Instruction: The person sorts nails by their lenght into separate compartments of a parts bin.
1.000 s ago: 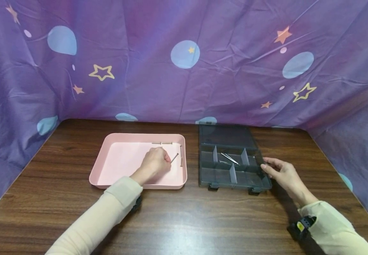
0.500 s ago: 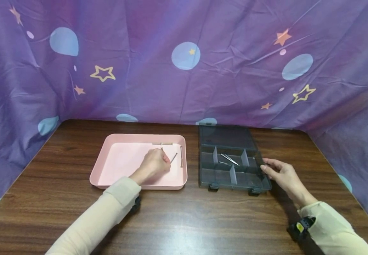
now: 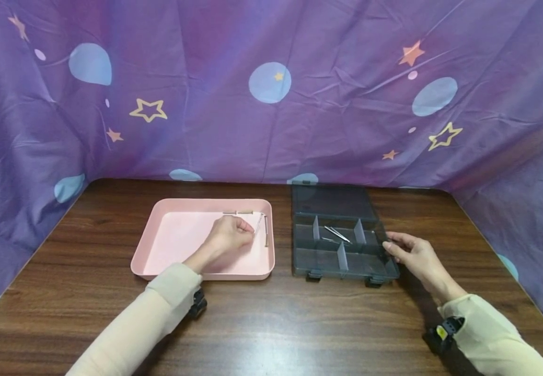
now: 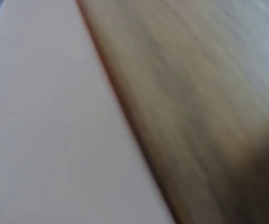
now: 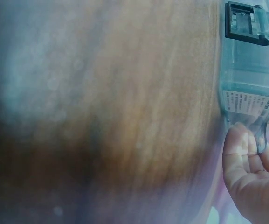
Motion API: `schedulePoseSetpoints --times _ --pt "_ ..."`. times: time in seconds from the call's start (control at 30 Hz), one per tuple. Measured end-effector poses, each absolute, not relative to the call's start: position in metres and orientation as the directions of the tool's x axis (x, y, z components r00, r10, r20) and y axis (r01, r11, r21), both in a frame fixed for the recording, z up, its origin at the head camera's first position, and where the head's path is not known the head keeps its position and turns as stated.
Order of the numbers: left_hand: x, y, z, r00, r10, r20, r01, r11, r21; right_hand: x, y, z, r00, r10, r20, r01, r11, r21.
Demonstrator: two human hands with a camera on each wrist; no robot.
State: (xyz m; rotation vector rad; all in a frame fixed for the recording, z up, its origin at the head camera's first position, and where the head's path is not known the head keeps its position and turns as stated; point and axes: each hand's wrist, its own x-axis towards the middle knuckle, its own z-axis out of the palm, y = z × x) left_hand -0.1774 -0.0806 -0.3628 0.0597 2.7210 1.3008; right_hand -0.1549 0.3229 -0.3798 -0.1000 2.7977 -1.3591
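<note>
Along the back, a purple star-print cloth (image 3: 215,151); before it, a wood-grain counter (image 3: 262,329). On that, well inside the edges: pink tray (image 3: 182,240) to the left, dark see-through compartment box (image 3: 323,258) to the right, lid (image 3: 332,201) laid back. Left hand (image 3: 228,233) is in the tray, fingertips pinching 1 slim metal fastener (image 3: 259,223), slanted toward the far right corner. Right hand (image 3: 424,259) grips the box's right side. Loose fasteners in the tray: 2 along the far wall, 1 along the right wall. At least 2 lie in the box's rear middle compartment.
</note>
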Motion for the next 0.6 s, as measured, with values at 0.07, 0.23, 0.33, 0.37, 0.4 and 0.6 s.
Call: schedulePoseSetpoints --times 0.07,0.23,0.33,0.37,0.4,0.6 --pt "-0.178 -0.077 -0.36 -0.992 0.1 -0.083 -0.007 0.601 0.799 -0.155 0.323 -0.38 -0.998 -0.068 0.003 -0.044 0.62 -0.784" --pt "-0.177 -0.063 -0.351 -0.988 0.151 -0.025 0.06 0.537 0.842 -0.155 0.323 -0.38 -0.997 -0.065 0.03 -0.064 0.613 -0.788" --pt "-0.177 -0.051 -0.347 -0.981 0.193 0.0 0.097 0.493 0.865 -0.156 0.323 -0.38 -0.997 -0.069 0.04 -0.073 0.601 -0.796" --pt "-0.178 -0.047 -0.346 -0.978 0.21 0.004 0.106 0.478 0.872 -0.156 0.323 -0.38 -0.997 -0.069 0.042 -0.075 0.599 -0.798" --pt "-0.178 -0.042 -0.345 -0.975 0.223 0.004 0.11 0.468 0.877 -0.156 0.323 -0.38 -0.997 -0.071 0.041 -0.075 0.599 -0.797" --pt "-0.182 -0.012 -0.34 -0.951 0.304 0.051 0.191 0.452 0.871 -0.155 0.323 -0.381 -0.997 -0.07 0.016 -0.055 0.613 -0.788"
